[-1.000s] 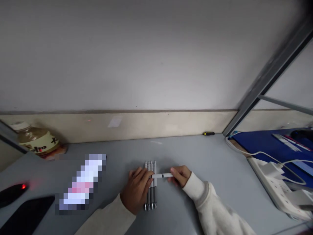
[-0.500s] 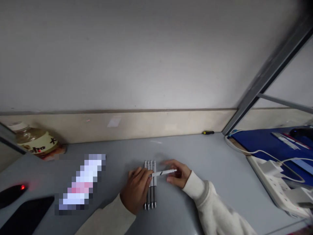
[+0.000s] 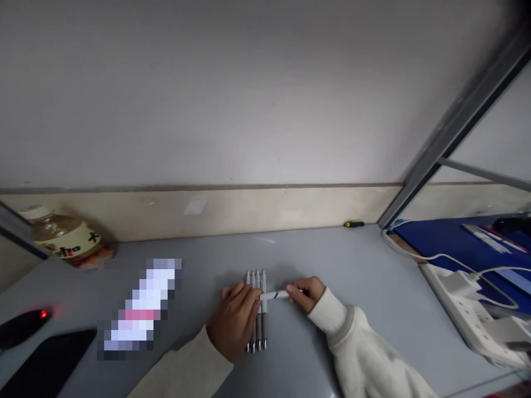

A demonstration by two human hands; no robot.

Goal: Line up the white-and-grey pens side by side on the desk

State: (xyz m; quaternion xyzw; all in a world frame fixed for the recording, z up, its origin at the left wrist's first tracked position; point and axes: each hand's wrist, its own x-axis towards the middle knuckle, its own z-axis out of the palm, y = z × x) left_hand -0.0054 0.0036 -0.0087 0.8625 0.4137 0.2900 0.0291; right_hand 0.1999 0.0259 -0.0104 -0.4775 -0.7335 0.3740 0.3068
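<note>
Several white-and-grey pens [image 3: 258,330] lie side by side on the grey desk [image 3: 357,287], their tips toward me. My left hand [image 3: 235,320] rests flat on their left side and presses them down. My right hand [image 3: 306,292] pinches one more white pen [image 3: 275,295], which lies crosswise with its left end over the row.
A bottle [image 3: 64,239] lies at the back left. A black mouse with a red light [image 3: 22,326] and a dark pad [image 3: 45,367] sit at the left edge. A white power strip [image 3: 473,315] with cables lies right; a small screwdriver [image 3: 354,224] lies by the wall.
My right hand lifted and tilted the crosswise pen, then brought it back down level across the row. My left hand stayed on the pens.
</note>
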